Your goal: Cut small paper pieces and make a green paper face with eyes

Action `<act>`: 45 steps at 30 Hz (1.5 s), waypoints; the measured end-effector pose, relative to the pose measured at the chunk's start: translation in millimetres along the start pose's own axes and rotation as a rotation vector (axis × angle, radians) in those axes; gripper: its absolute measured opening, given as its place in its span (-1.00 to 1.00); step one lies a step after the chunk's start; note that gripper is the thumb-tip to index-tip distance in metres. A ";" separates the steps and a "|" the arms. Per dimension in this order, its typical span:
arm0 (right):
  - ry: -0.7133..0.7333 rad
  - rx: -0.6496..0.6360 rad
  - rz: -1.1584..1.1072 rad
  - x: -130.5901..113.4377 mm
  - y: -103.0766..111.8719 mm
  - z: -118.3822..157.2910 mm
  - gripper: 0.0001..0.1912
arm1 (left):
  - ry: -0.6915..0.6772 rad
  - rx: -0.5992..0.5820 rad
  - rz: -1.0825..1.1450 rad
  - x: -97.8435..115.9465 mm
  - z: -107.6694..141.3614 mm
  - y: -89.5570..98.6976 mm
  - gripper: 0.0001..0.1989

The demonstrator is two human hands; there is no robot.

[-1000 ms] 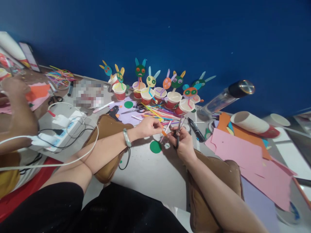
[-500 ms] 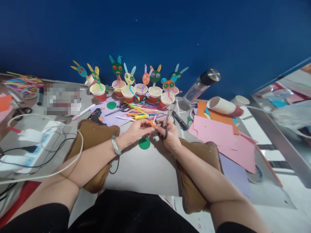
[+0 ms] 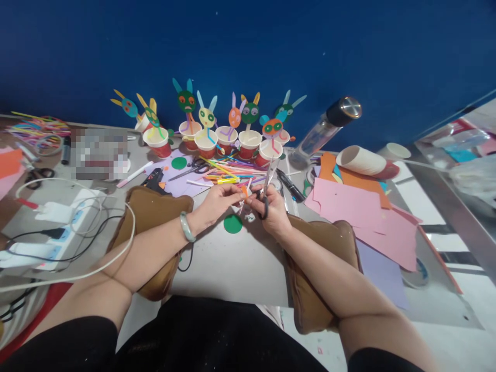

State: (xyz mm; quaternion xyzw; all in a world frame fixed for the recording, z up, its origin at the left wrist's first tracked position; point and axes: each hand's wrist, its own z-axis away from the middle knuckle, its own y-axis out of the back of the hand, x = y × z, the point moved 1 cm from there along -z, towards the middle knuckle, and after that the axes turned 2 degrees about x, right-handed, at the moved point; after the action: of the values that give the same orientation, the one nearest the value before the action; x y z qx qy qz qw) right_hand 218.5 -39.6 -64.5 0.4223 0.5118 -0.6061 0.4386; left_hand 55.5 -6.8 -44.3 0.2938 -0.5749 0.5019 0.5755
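Left hand (image 3: 220, 205) and right hand (image 3: 273, 211) nearly met over the grey table (image 3: 232, 268), both forearms angled inward from the near side. Thumb and fingers of the left pinched a small orange piece of paper (image 3: 244, 191) between the two hands; the right was closed around a pair of black-handled metal scissors (image 3: 270, 175), blades pointing up and away, its fingertips close to the orange piece.

A flat green paper circle (image 3: 233, 223) lay just below the hands, and bare tabletop ran from it to the near edge, between a brown cushion (image 3: 155, 204) under the left forearm and another brown cushion (image 3: 333, 237) under the right. Beyond the hands, room was tight: slim multicoloured sticks (image 3: 248, 169) lay heaped before red-and-white paper cups (image 3: 205, 152) bearing rabbit-eared paper faces. Pink paper sheets (image 3: 349, 206) spread rightward, a white power strip (image 3: 79, 219) lay leftward, and a dark blue wall (image 3: 232, 41) closed the far side.
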 end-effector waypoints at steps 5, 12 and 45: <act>0.005 -0.005 -0.001 0.2 0.7 -0.4 -0.45 | 0.021 -0.016 0.021 -4.2 -0.3 -1.5 -0.63; -0.005 -0.016 0.017 2.3 3.6 -0.1 -0.47 | 0.037 -0.040 0.091 -5.9 -2.0 0.8 -0.67; -0.102 -0.669 0.198 -10.7 -5.4 17.8 -0.44 | 0.185 0.138 0.390 24.4 -22.2 28.7 -0.85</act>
State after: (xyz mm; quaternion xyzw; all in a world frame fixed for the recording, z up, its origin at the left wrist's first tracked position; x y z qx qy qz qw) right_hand 215.0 -55.7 -50.7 0.2719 0.6162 -0.3798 0.6341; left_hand 33.3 28.6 -31.5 0.1686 -0.5300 0.6665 0.4964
